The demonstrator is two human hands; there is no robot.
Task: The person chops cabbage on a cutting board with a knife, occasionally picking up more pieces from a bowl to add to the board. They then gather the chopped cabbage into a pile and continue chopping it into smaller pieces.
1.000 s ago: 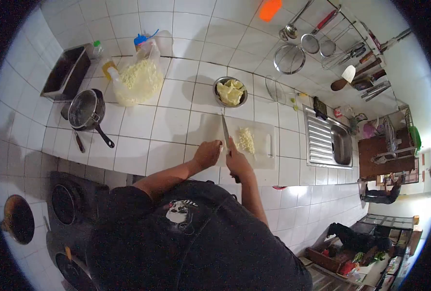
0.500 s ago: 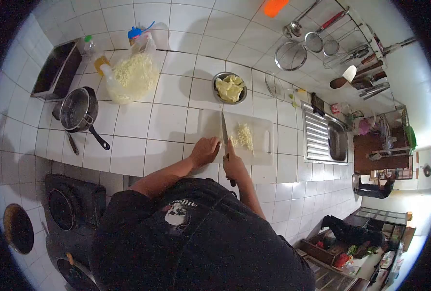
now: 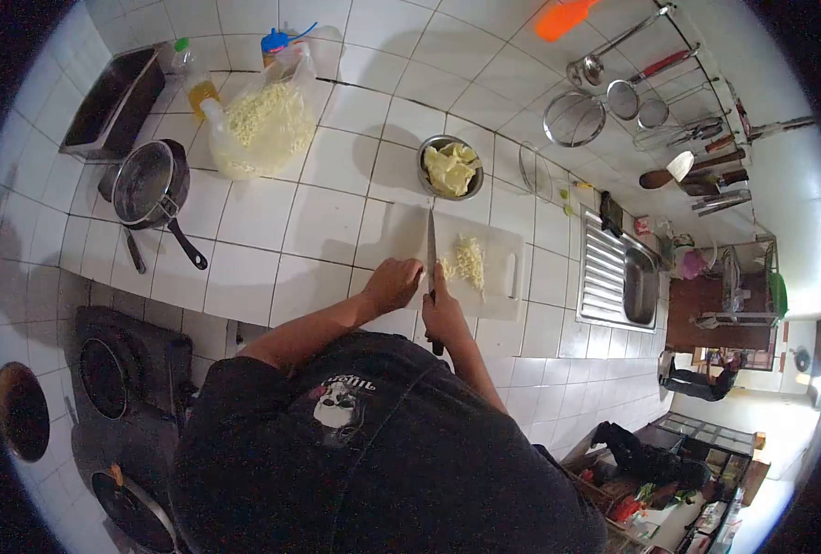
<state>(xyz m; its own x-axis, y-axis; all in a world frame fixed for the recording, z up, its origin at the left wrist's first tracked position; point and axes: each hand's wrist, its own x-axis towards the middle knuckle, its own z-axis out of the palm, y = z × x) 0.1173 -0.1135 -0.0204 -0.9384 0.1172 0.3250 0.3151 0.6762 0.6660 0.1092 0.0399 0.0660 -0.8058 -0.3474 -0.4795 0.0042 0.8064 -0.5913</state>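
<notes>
My right hand [image 3: 442, 316] is wrapped round the handle of a kitchen knife [image 3: 432, 242], its blade pointing away from me over the white cutting board [image 3: 498, 297]. Just left of the blade, my left hand [image 3: 395, 283] is closed with its fingers curled at the board's near side; what it holds is hidden. Right of the knife lies a small heap of finely chopped cabbage [image 3: 470, 261], with a few bits beside the blade. Beyond the board stands a metal bowl [image 3: 425, 173] of pale cabbage leaves [image 3: 452, 168].
A plastic bag of chopped cabbage [image 3: 265, 125], an oil bottle [image 3: 202, 92] and a black-handled pan [image 3: 145, 185] stand to the left. A sink [image 3: 641, 286] is at the right, with hanging utensils [image 3: 623, 99] above. A stove [image 3: 120, 379] sits lower left. Other people [image 3: 701, 379] are at far right.
The camera view has tilted slightly, shifting the whole scene. Both hands and the knife keep nearly the same place at the board; the chopped heap looks the same.
</notes>
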